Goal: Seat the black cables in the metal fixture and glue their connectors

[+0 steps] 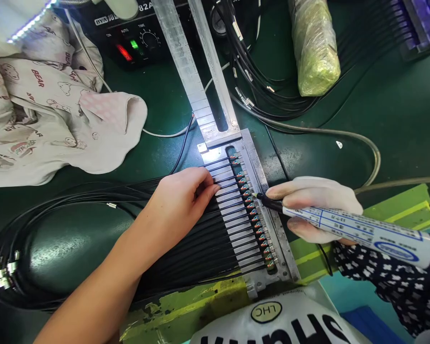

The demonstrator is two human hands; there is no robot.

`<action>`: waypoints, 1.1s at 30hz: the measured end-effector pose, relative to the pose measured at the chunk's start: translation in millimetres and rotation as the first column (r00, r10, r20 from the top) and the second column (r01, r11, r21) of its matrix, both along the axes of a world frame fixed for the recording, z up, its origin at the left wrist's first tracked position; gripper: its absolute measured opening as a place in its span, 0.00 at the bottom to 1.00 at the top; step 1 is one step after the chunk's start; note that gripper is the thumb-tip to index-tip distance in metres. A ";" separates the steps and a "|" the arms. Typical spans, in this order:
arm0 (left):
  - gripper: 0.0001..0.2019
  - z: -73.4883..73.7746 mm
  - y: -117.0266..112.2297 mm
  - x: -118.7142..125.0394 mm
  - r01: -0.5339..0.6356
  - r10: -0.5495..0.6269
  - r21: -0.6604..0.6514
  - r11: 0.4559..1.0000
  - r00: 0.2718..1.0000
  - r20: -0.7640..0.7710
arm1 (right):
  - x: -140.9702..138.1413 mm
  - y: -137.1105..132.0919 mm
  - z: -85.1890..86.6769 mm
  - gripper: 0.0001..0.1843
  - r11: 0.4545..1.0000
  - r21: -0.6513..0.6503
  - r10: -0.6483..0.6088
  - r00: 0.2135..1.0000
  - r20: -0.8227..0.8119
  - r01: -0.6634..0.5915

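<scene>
My left hand (pixel 182 198), bare, pinches a black cable (pixel 229 183) between thumb and forefinger beside a metal fixture (pixel 252 157). Several such cables lie side by side across the fixture's slotted plate, their stripped ends (pixel 251 206) showing coloured wires and small metal tips in a row. In a white glove, my right hand (pixel 322 196) is closed round a marker pen (pixel 361 231) with a white and blue barrel. The pen's tip points left and is at the row of wire ends, near the middle; whether it touches them I cannot tell.
A black control box (pixel 129 33) with lit red and green switches stands at the back. Coiled black cables (pixel 57 205) lie at left, more behind the fixture. A printed cloth (pixel 57 110) lies at far left, a plastic-wrapped bundle (pixel 317 52) at back right. Yellow-green edging (pixel 397 210) runs along the front.
</scene>
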State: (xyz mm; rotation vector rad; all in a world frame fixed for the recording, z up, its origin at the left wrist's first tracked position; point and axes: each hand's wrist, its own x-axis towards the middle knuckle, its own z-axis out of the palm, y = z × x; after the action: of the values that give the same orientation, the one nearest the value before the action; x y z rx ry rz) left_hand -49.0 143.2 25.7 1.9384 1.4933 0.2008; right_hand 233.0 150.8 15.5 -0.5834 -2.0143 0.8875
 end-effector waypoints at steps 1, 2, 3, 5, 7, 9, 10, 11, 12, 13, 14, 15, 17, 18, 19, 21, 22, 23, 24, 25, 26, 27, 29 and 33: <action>0.11 0.1 0.0 0.1 0.001 -0.001 0.001 1.000 1.000 -0.001 | -1.1 -0.3 -2.0 0.19 1.000 0.006 -0.013 1.000 -0.025 0.014; 0.11 0.1 0.1 0.2 0.001 -0.001 0.004 1.000 1.000 -0.001 | -1.8 -0.6 -3.3 0.19 1.000 0.006 -0.028 0.999 -0.044 0.028; 0.11 0.2 0.1 0.2 0.001 -0.001 0.006 1.000 1.000 -0.002 | -2.1 -0.7 -4.0 0.19 0.999 0.004 -0.037 0.998 -0.057 0.038; 0.11 0.3 0.3 0.1 0.001 -0.001 0.011 1.000 1.000 -0.003 | -1.5 0.0 -3.5 0.20 1.000 -0.007 -0.027 0.998 -0.056 0.027; 0.11 0.6 0.4 -0.1 0.003 -0.003 0.014 1.000 1.000 -0.006 | 0.2 1.6 -1.6 0.20 1.000 -0.022 0.004 0.999 -0.032 -0.004; 0.11 0.9 0.4 -0.1 0.008 -0.008 0.014 1.000 1.000 -0.012 | 1.8 3.3 0.2 0.21 0.999 -0.026 0.023 1.000 -0.014 -0.024; 0.11 1.1 0.4 0.0 0.009 -0.009 0.015 1.000 1.000 -0.014 | 2.3 4.0 0.7 0.21 0.999 -0.023 0.029 1.000 -0.008 -0.030; 0.10 1.2 0.3 0.0 0.010 -0.010 0.015 1.000 1.000 -0.017 | 2.5 4.4 1.0 0.20 0.999 -0.023 0.032 0.999 -0.003 -0.032; 0.10 1.3 0.3 0.1 0.010 -0.010 0.013 1.000 1.000 -0.019 | 2.4 4.5 1.1 0.20 0.999 -0.026 0.031 1.000 0.001 -0.031; 0.10 1.4 0.3 0.3 0.010 -0.010 0.011 1.000 1.000 -0.019 | 2.2 4.4 1.0 0.19 0.999 -0.025 0.030 1.000 0.001 -0.030; 0.10 1.4 0.2 0.4 0.008 -0.008 0.007 1.000 1.000 -0.019 | 1.8 4.1 0.8 0.19 0.999 -0.024 0.026 1.000 -0.003 -0.026; 0.10 1.3 0.3 0.6 0.005 -0.005 0.005 1.000 1.000 -0.019 | 1.5 3.6 0.7 0.18 1.000 -0.022 0.019 1.000 -0.008 -0.019; 0.11 1.2 0.4 1.0 0.000 0.000 0.002 1.000 1.000 -0.020 | 1.2 2.6 0.7 0.17 1.000 -0.015 0.003 1.000 -0.008 -0.003; 0.11 1.2 0.5 1.2 -0.002 0.002 0.002 1.000 1.000 -0.021 | 1.2 2.3 0.9 0.16 1.000 -0.012 -0.002 1.000 -0.005 0.002; 0.11 1.2 0.6 1.4 -0.002 0.002 0.001 1.000 1.000 -0.023 | 1.3 2.1 1.1 0.16 1.000 -0.013 -0.004 1.000 0.002 0.004; 0.11 1.2 0.7 1.6 0.000 0.001 0.002 1.000 1.000 -0.023 | 1.4 2.1 1.5 0.16 1.000 -0.019 0.000 1.000 0.010 0.000; 0.11 1.2 0.8 1.6 0.000 0.001 0.003 1.000 1.000 -0.021 | 1.3 2.2 1.5 0.17 1.000 -0.021 0.004 1.000 0.005 -0.004; 0.11 1.2 0.9 1.6 0.000 0.000 0.004 1.000 1.000 -0.019 | 0.9 2.3 1.3 0.17 1.000 -0.020 0.003 1.000 -0.009 -0.004; 0.11 1.1 0.9 1.6 0.001 -0.001 0.004 1.000 1.000 -0.017 | 0.5 2.4 1.0 0.18 1.000 -0.023 -0.001 1.000 -0.021 0.001; 0.11 1.0 0.9 1.5 0.001 -0.001 0.004 1.000 1.000 -0.016 | -0.1 2.4 0.6 0.19 1.000 -0.027 -0.008 0.999 -0.033 0.007; 0.11 0.7 0.9 1.5 0.001 -0.001 0.005 1.000 1.000 -0.015 | -0.6 2.3 0.2 0.19 0.999 -0.032 -0.017 0.999 -0.043 0.016; 0.11 0.5 0.8 1.3 0.001 -0.001 0.005 1.000 1.000 -0.015 | -0.9 2.1 -0.2 0.19 0.999 -0.036 -0.025 0.999 -0.046 0.023; 0.10 -0.1 0.5 1.0 -0.001 0.001 0.007 1.000 1.000 -0.017 | -1.0 1.8 -0.4 0.19 0.999 -0.035 -0.030 0.999 -0.041 0.029; 0.10 0.1 -0.6 0.1 -0.002 0.003 0.011 1.000 1.000 -0.023 | 1.2 2.4 0.9 0.18 1.000 -0.026 -0.002 1.000 -0.011 0.002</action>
State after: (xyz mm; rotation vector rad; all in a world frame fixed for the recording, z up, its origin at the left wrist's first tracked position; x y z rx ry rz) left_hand -48.9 142.6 25.9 1.9536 1.5122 0.1891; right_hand 234.3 153.2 16.4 -0.5936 -1.9944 0.9154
